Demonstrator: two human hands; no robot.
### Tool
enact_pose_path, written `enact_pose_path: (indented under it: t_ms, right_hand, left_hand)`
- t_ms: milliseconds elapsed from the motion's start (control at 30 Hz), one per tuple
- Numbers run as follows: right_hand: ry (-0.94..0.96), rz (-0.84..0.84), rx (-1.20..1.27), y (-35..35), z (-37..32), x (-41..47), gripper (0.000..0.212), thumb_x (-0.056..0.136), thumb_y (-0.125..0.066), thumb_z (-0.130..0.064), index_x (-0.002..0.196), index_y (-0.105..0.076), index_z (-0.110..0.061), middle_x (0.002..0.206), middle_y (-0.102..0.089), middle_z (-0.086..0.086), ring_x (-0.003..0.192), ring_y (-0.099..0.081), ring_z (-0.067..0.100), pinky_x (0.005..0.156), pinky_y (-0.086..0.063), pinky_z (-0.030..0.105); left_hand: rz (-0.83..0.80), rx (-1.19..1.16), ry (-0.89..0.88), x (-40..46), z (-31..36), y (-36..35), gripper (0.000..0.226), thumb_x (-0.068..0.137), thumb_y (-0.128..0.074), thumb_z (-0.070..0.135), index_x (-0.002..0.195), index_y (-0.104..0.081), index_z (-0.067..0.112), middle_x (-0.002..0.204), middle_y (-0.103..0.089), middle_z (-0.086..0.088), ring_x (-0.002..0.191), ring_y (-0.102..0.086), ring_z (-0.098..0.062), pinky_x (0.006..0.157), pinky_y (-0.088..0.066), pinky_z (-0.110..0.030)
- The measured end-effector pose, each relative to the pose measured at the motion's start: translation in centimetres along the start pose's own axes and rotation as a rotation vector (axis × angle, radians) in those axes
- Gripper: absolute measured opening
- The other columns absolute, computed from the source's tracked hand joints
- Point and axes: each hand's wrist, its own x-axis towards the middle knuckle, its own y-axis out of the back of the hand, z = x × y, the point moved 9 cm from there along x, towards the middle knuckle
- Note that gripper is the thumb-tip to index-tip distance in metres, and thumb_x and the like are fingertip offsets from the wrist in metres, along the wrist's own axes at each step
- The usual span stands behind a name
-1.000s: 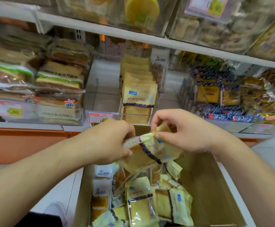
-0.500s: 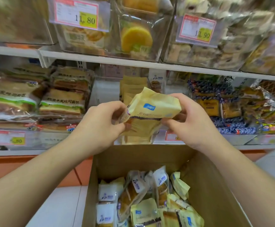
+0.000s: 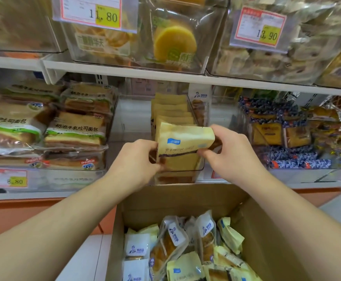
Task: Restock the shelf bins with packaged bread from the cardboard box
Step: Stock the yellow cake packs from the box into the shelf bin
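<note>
Both bare forearms reach forward from the lower corners, converging at the middle shelf. Left hand [image 3: 134, 159], back of hand to the camera, fingers curled, pinches the left edge of a pale yellow plastic bread packet with a blue logo and dark purple band [image 3: 182, 146]. Right hand [image 3: 229, 153] grips the packet's right end, thumb on the front lower corner, other fingers curled behind. Both hands are clamped on the packet.

Packet held upright, slightly tilted, top end leaning right, at the front opening of a clear plastic shelf bin [image 3: 177, 175] on the middle shelf. Behind it in the same bin, a row of matching yellow packets [image 3: 171, 110] stands upright. Whether the held packet touches the bin floor cannot be told.

Open brown cardboard box [image 3: 277, 240] sits below the hands, in front of the shelf, holding loose yellow packets and white-labelled clear bread packets [image 3: 171, 246].

Left of the bin: stacked green-and-white toast bread packs [image 3: 75, 128]. Right: blue-wrapped snack packs [image 3: 283, 120]. Upper shelf bins carry a price tag reading 11.80 [image 3: 88, 12] and a price tag reading 13.90 [image 3: 258, 27].
</note>
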Motion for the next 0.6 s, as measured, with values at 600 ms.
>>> enact_pose_path:
  t_ms: [600]
  right_hand:
    - [-0.014, -0.049, -0.024, -1.4, -0.4, 1.6, 0.049, 0.088, -0.083, -0.034, 0.128, -0.056, -0.039, 0.105, -0.055, -0.03, 0.09, -0.057, -0.011, 0.064, -0.046, 0.006]
  left_hand:
    - [0.189, -0.09, -0.053, 0.4, 1.0, 2.5, 0.035, 0.087, -0.08, 0.039, 0.117, -0.062, 0.038, 0.097, -0.068, 0.023, 0.087, -0.063, 0.008, 0.069, -0.041, -0.004]
